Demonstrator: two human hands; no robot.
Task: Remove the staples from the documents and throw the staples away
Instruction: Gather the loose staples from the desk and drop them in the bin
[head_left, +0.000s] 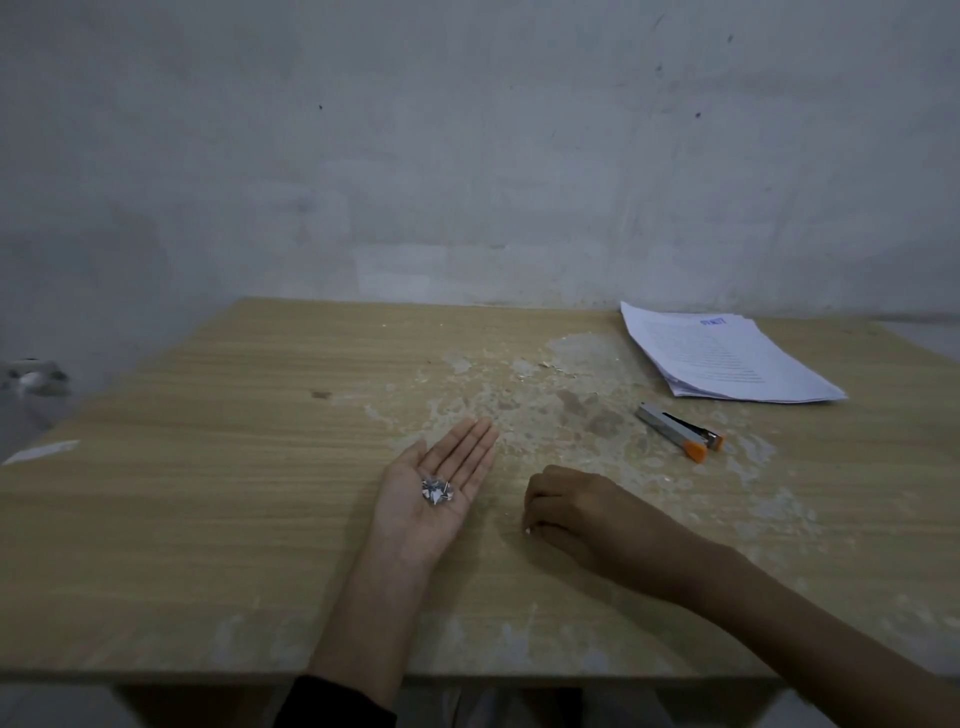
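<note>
Lying palm-up on the table (208, 493), the left hand (415, 519), fingers straight, cradles a heap of staples (437, 491). To its right, the right hand (576, 512) curls knuckles-up; whether it pinches anything I cannot tell.

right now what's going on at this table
A person works at a wooden table. The left hand lies palm up, carrying a small heap of staples. The right hand rests curled on the table beside it; whether it pinches anything is unclear. The stack of documents and an orange-tipped stapler lie apart from both hands at the far right.
</note>
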